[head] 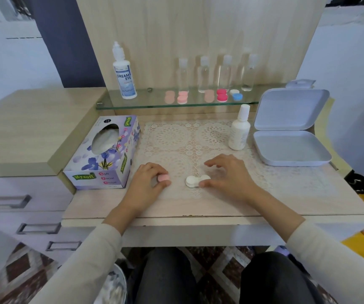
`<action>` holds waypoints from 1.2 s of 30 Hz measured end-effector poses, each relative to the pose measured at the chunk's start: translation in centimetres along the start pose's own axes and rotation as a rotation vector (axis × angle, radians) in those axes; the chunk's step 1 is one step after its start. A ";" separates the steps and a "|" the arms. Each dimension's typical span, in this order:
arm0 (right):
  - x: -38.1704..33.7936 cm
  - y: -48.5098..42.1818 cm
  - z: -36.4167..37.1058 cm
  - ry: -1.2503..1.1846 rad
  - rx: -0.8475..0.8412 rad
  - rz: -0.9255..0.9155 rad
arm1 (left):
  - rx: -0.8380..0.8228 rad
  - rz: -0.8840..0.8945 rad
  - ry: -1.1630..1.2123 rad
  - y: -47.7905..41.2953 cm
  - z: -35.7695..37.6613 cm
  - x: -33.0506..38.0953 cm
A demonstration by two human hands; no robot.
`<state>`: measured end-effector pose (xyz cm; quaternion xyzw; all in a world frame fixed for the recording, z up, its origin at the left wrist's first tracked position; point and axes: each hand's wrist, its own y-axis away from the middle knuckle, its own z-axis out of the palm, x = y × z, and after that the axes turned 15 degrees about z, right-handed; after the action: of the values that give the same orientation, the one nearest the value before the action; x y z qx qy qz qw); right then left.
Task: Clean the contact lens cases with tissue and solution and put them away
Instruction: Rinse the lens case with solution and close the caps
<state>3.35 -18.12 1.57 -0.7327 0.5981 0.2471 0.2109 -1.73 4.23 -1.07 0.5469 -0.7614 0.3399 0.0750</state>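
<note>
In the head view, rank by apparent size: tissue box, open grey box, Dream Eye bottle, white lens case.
1. tissue box and open grey box: look alike, unranked.
2. Dream Eye bottle, farther back.
3. white lens case.

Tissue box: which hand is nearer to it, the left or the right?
Left. The left hand, holding a pink cap, lies just right of the tissue box; the right hand is farther right, beyond the white lens case.
</note>
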 end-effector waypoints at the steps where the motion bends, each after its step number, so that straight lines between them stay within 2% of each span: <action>1: 0.1 0.0 0.2 0.024 -0.001 -0.021 | 0.006 -0.005 0.009 0.0 0.0 0.1; 11: 0.9 0.4 1.7 -0.062 0.102 -0.084 | 0.128 0.017 0.192 -1.3 -0.2 3.4; 16: 0.9 0.3 1.8 -0.046 0.103 -0.093 | 0.056 0.054 0.224 -2.3 1.0 4.9; 26: 1.2 0.0 1.9 -0.089 0.096 -0.108 | -0.039 -0.025 0.247 -2.3 1.9 5.1; 30: 1.4 -0.1 2.0 -0.110 0.105 -0.129 | -0.171 0.021 0.294 -2.4 1.3 5.1; 33: 1.5 -0.1 2.0 -0.099 0.109 -0.129 | -0.130 -0.030 0.250 -2.6 1.3 5.1; 36: 1.5 -0.1 2.1 -0.089 0.117 -0.139 | -0.075 -0.069 0.106 -2.7 1.8 4.9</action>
<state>3.46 -18.00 -1.03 -0.7470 0.5493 0.2289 0.2964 -0.83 -1.11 1.15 0.5510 -0.7491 0.3369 0.1472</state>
